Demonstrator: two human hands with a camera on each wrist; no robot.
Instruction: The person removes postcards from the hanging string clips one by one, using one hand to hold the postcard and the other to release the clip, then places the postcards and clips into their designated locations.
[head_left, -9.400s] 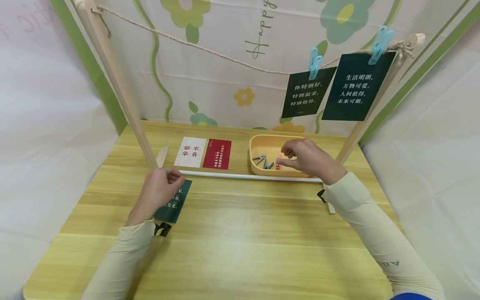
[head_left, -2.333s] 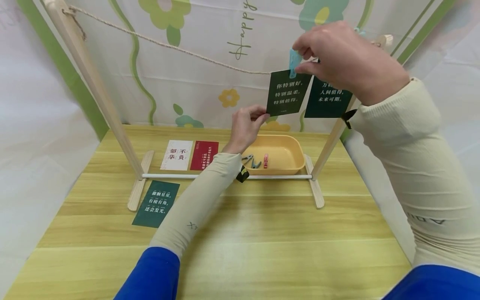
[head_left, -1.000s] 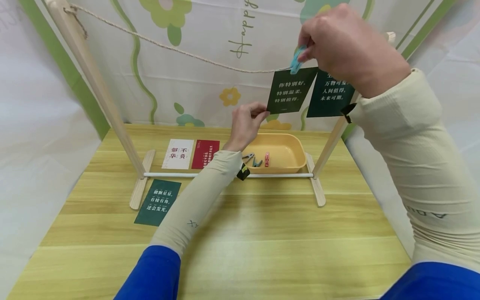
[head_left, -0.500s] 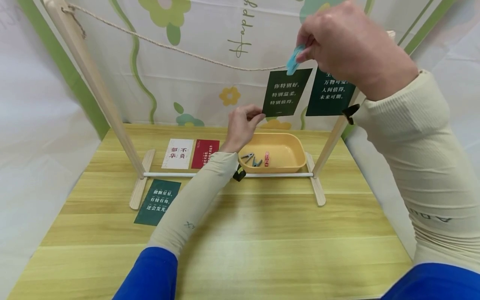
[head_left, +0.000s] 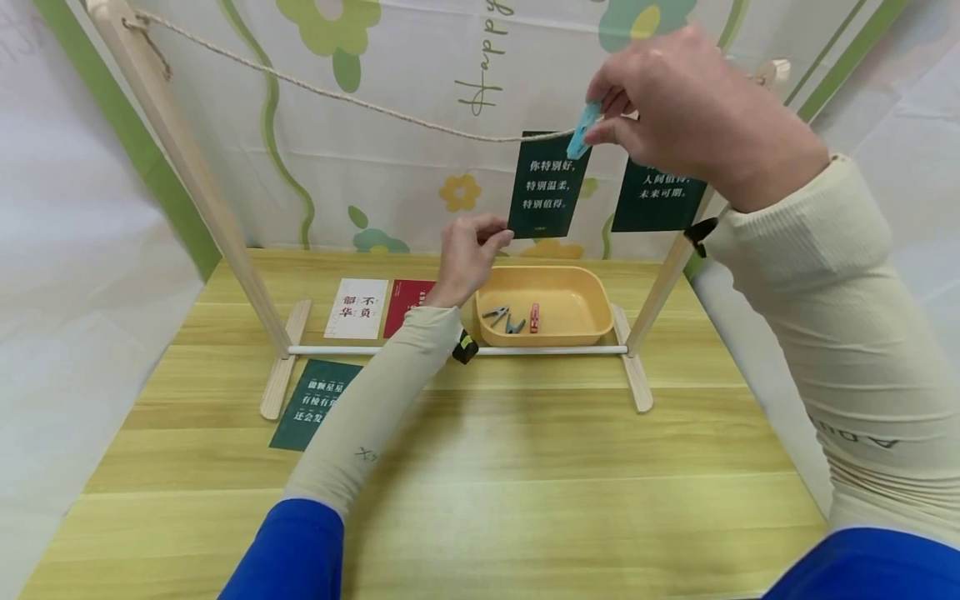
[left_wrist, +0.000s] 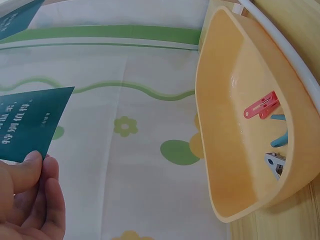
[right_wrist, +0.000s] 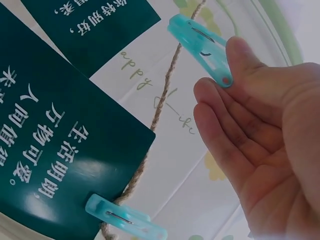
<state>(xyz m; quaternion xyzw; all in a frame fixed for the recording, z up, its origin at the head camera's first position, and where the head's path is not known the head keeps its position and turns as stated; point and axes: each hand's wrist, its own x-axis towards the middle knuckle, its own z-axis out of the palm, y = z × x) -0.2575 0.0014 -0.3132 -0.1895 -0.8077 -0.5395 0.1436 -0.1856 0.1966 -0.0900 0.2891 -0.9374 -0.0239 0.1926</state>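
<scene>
My left hand [head_left: 468,254] pinches the lower left corner of a dark green card [head_left: 546,196], also seen in the left wrist view. The card's top edge rises slightly above the twine [head_left: 420,123], behind it. Pinched between my right thumb and fingers is a light blue clothespin [head_left: 583,132]; my right hand [head_left: 697,117] hides part of the line. In the right wrist view that clothespin [right_wrist: 202,47] lies across the twine, apart from the card. A second green card [right_wrist: 65,130] hangs by another blue clothespin [right_wrist: 125,217], mostly behind my right hand in the head view.
A yellow tray [head_left: 581,308] holds a red clothespin [head_left: 534,317] and grey-blue clips. White [head_left: 356,308], red [head_left: 408,304] and green [head_left: 315,400] cards lie on the table, partly under my left arm. Wooden posts [head_left: 198,183] and a white bar [head_left: 551,351] frame the rack.
The card in my left hand has moved left and straightened, its top now above the twine. My right hand has lowered slightly with the clothespin. Earlier, both hands were down near the table.
</scene>
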